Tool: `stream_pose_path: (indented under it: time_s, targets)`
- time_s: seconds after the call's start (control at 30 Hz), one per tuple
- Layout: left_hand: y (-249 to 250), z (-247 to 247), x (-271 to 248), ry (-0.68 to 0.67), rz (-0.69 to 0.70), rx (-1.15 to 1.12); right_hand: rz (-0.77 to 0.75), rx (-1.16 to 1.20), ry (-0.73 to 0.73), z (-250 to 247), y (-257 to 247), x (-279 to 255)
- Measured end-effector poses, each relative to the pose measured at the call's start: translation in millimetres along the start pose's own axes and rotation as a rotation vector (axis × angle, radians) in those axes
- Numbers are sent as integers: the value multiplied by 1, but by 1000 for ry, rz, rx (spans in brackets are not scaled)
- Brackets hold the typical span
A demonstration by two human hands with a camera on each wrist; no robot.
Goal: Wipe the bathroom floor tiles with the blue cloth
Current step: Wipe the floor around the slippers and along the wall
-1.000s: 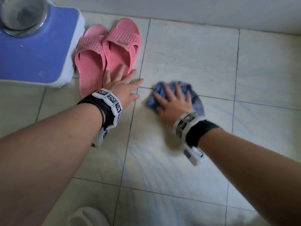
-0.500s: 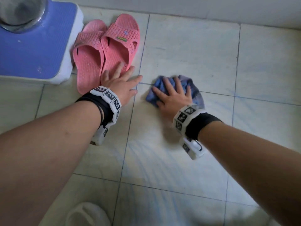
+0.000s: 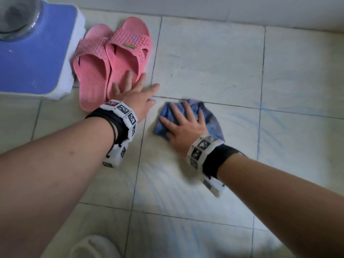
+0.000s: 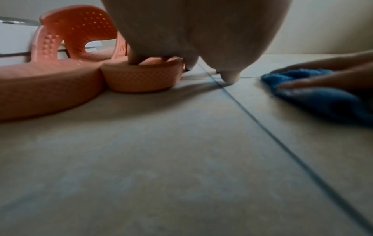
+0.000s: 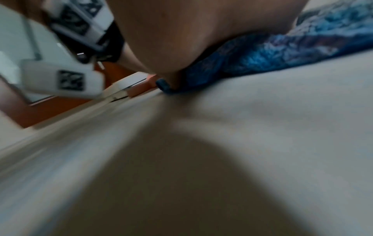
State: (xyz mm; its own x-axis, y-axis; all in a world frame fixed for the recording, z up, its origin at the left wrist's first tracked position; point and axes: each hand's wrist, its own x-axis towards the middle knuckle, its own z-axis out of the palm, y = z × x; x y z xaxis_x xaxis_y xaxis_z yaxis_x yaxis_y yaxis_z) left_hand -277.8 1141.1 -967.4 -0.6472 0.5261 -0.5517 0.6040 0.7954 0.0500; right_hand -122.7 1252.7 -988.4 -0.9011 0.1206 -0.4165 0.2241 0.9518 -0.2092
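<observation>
The crumpled blue cloth lies on the pale floor tiles just below a grout line. My right hand lies flat on top of it with fingers spread, pressing it down; the cloth bulges out from under the palm in the right wrist view. My left hand is spread flat, fingers on the heel of a pink slipper and thumb on the tile. From the left wrist view those fingers press the slipper's heel, and the cloth lies to the right.
A second pink slipper lies beside the first, against a blue and white bathroom scale at top left. The wall base runs along the top. A white rounded object sits at the bottom edge. Faint blue streaks mark the near tiles.
My right hand has slid the cloth back toward me and a little right of where it was. The left hand stays on the slipper heel.
</observation>
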Motion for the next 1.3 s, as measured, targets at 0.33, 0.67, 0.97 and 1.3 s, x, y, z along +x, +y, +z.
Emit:
stream_pose_path:
  time_s: [0.33, 0.67, 0.97, 1.3]
  targets:
    - [-8, -1, -3, 16, 36, 90, -100, -50, -37, 11, -33, -1]
    - [-8, 3, 1, 28, 36, 27, 238, 72, 36, -30, 37, 41]
    - [11, 10, -2, 173, 65, 32, 87, 6, 72, -9, 40, 16]
    - [52, -1, 22, 151, 133, 9, 280, 50, 84, -19, 87, 10]
